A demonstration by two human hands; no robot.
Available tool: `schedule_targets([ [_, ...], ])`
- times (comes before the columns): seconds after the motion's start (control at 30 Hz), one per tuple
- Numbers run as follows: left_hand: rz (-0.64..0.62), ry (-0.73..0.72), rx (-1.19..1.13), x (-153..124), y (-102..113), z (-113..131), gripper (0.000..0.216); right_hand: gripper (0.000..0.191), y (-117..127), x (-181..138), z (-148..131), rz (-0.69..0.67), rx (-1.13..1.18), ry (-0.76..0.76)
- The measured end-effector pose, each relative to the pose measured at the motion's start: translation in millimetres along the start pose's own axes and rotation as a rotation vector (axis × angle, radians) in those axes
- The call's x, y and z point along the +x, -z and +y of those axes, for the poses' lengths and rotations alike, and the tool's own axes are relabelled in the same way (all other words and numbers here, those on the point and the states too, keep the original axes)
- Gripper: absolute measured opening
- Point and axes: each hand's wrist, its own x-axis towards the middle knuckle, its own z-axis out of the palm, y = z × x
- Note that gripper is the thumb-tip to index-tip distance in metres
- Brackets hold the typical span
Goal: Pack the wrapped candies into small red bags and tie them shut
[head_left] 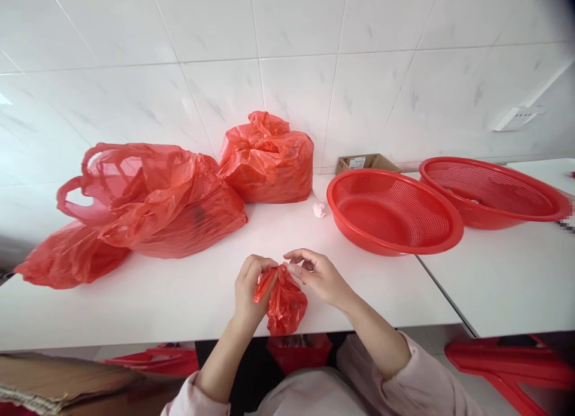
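From the head view, I see a small red plastic bag [288,311] resting near the front edge of the bench [197,302], directly before the person. The left hand [248,284] has its grip pinched on the bunched plastic beside the neck; the right hand [322,277] has thumb and fingers at the top from the other side, though I cannot tell how firmly they press. To my mind, the neck handles best with one side steady while the other fingertips work the gathers gently, since film this thin could tear. Keeping the bag clear of the edge seems wise.

Farther back on the left slumps a large handled red bag [179,209], and a knotted red bag [278,173] sits by the wall. A crumpled pink scrap [319,210] lies near the front red colander [395,221]; a rear red colander [494,191] and a cardboard box [381,162] stand beyond. Nothing visible blocks the hands.
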Motion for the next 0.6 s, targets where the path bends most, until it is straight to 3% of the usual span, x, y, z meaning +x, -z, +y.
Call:
schedule_targets([
  [0.1, -0.044, -0.051, 0.029, 3.0, 5.9, 4.7, 0.010, 0.030, -1.5, 3.3, 2.8, -0.056, 0.111, -0.028],
  [0.2, -0.083, -0.111, 0.041, 7.1, 12.6, 7.6, 0.011, 0.022, -6.9, 0.0, -1.7, -0.043, 0.079, -0.035],
  [0.37, -0.203, -0.168, 0.041, 12.6, 26.7, 4.8, 0.018, 0.005, -3.6, -11.9, -11.8, 0.096, -0.346, 0.210],
  [0.47, -0.168, -0.142, 0.118, 13.7, 37.1, -3.9, 0.013, 0.013, -1.2, -20.4, -6.6, 0.118, -0.686, 0.371],
  [0.6, -0.106, -0.101, 0.195, 10.5, 47.2, -12.0, 0.009, 0.019, -6.3, -27.9, 4.4, 0.068, -0.906, 0.413],
])
